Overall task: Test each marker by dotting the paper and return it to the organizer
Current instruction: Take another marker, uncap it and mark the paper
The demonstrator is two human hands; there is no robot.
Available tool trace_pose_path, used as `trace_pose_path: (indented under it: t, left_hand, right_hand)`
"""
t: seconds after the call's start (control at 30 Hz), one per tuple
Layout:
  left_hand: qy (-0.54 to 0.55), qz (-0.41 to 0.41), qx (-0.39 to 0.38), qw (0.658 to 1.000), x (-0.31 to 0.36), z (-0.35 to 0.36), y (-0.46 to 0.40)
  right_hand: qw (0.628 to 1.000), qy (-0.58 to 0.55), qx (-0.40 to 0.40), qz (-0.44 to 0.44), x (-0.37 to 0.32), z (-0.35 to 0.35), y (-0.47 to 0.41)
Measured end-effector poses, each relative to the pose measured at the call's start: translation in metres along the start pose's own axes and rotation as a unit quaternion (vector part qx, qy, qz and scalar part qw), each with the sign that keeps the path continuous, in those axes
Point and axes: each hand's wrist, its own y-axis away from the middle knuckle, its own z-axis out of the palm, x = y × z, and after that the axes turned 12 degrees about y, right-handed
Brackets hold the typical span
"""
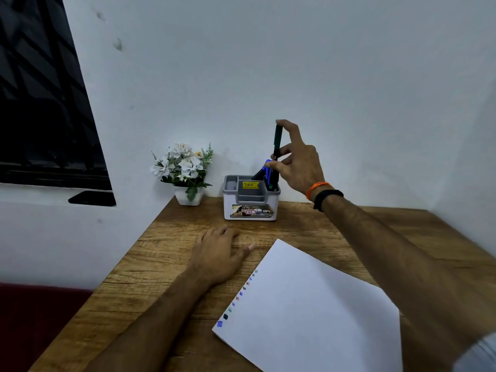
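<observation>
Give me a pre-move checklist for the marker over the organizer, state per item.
1. Grip: right hand pinches the green marker upright: ok.
2. Position: marker above the right rear compartment of the organizer, among the blue markers: ok.
3. Cap on: cannot tell.
4. Paper has a row of dots along its left edge: ok.
5. Left hand rests flat on the table, off the paper: ok.

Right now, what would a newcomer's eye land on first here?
The right hand, raised over the organizer at the table's back edge, pinching a dark green marker upright. Then the white paper at front right, coloured dots running down its left edge. The left hand rests on the wooden table.
</observation>
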Motion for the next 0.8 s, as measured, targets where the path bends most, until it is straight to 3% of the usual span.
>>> trace_pose_path:
  t: [0.4,0.8]
  left_hand:
    - [-0.005,-0.007,-0.012,1.000,0.001,-0.001,-0.001]
    - [-0.007,-0.006,-0.016,1.000,0.003,-0.002,0.000]
  right_hand:
    - [0.990,0.137,-0.023,0.016,0.000,0.021,-0.019]
    - [0.988,0.129,-0.083,0.023,0.010,0.021,-0.010]
